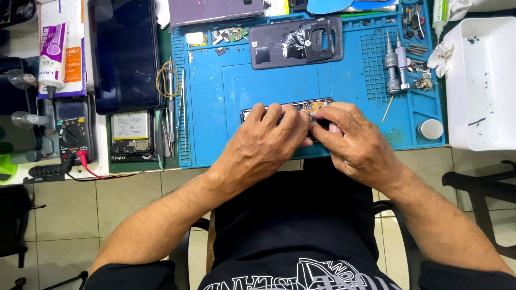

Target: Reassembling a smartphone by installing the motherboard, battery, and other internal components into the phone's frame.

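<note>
1. Hands at centre frame, both laid over an opened phone (314,106) near the lower edge of a blue work mat (215,107)
2. Left hand (263,142) palm down, fingers curled over the phone's left and middle part, pressing on it rather than lifting it
3. Right hand (355,140) just beside, fingertips pinched together on the phone's right part; cannot tell whether anything small sits between them
4. Phone lying flat and lengthwise across the mat, mostly hidden, only its upper rim with exposed circuit parts showing above the knuckles
5. Dark back cover (295,42) upper centre of the mat, well apart from the hands
6. Two metal screwdrivers (396,64) standing at upper right, a small round tin (430,129) at the mat's right corner
7. Multimeter (74,131) and a loose battery (130,131) at left of frame, off the mat, below a dark tablet (123,51)
8. White tray (484,80) at far right
</note>
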